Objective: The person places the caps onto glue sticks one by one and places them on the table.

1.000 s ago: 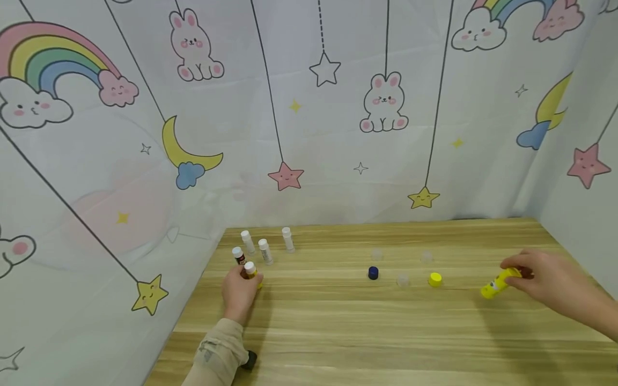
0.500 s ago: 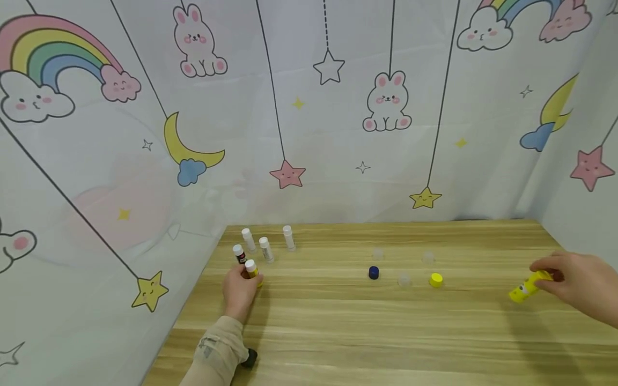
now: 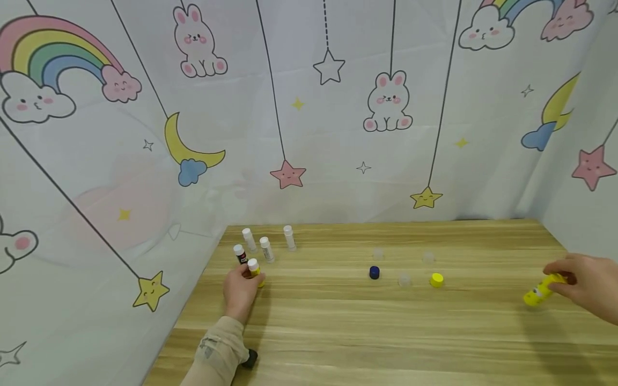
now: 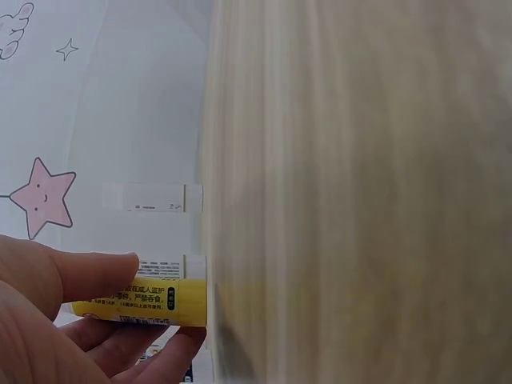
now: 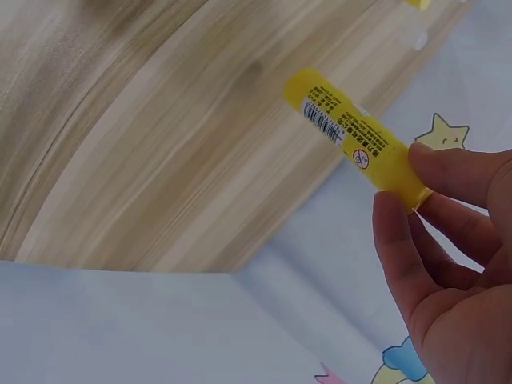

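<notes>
At the table's left side, my left hand (image 3: 240,292) grips an upright yellow glue stick (image 4: 172,302) between thumb and fingers, its white top uncovered. Beside it stand a dark-labelled glue stick (image 3: 240,254) and several white ones, including a white glue stick (image 3: 266,250) just behind. Over the right side, my right hand (image 3: 586,287) pinches another yellow glue stick (image 5: 352,132) by one end. That stick is tilted, its other end pointing down and left above the tabletop. The fingers partly cover both held sticks.
Loose caps lie on the wooden table (image 3: 338,332): a dark blue cap (image 3: 374,273), a yellow cap (image 3: 436,280) and several clear ones, such as a clear cap (image 3: 404,280). A printed curtain (image 3: 338,134) hangs behind. Something small and black (image 3: 249,358) sits by the left sleeve.
My right hand has moved to the right with its yellow glue stick, away from the caps. My left hand stays nearly in place, its glue stick shifting slightly right.
</notes>
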